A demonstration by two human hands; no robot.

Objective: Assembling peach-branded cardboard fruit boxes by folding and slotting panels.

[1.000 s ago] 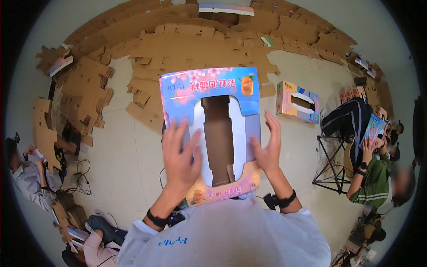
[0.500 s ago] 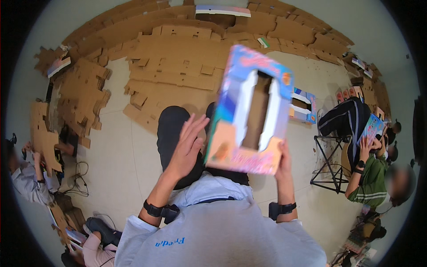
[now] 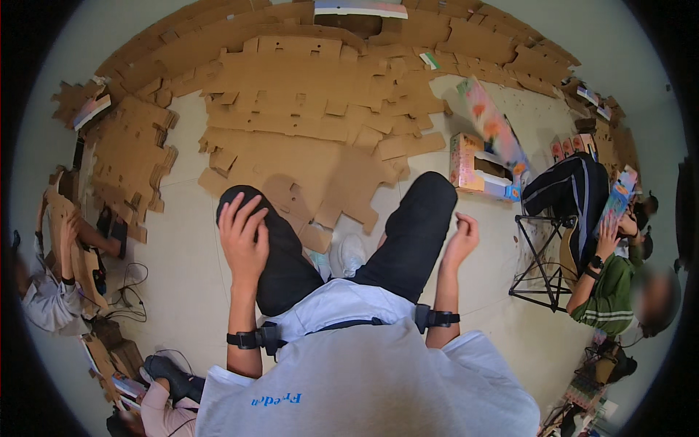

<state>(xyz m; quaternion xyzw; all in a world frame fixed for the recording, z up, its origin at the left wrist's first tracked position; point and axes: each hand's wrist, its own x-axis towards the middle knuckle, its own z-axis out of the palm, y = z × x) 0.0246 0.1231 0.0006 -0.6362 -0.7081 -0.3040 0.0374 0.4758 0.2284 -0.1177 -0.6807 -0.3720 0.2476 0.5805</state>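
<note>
1. Head view: two bare hands hang apart above a worker's lap, a brightly printed carton (image 3: 489, 120) out of reach ahead of the right hand (image 3: 461, 242), slightly to its right.

2. The carton is smeared by blur, its narrow side showing. Its long axis runs aslant: the greenish end points forward and left, away from the hands; the bluish-purple end points back and right.

3. That nearer end overlaps a second printed carton (image 3: 459, 166) in the view; whether the two touch cannot be told. The second carton lies on the floor, just ahead and right of the right fingertips, window upward, its long axis running left to right, orange end left, blue end right.

4. The right hand, fingers loosely bent and clear of any object, is held beside the right knee of the black trousers (image 3: 415, 226).

5. The left hand (image 3: 244, 244), fingers slightly spread and bare of any load, is over the left knee; whether it presses on the cloth cannot be told.

6. Flattened cardboard (image 3: 291, 95) spreads across the floor ahead of both hands, with more cardboard (image 3: 131, 146) forward and left of the left hand.

7. Well right of the right hand, a co-worker in a green sleeve (image 3: 604, 309) holds another printed carton (image 3: 621, 191) beside a black-framed stool (image 3: 542, 291).
</note>
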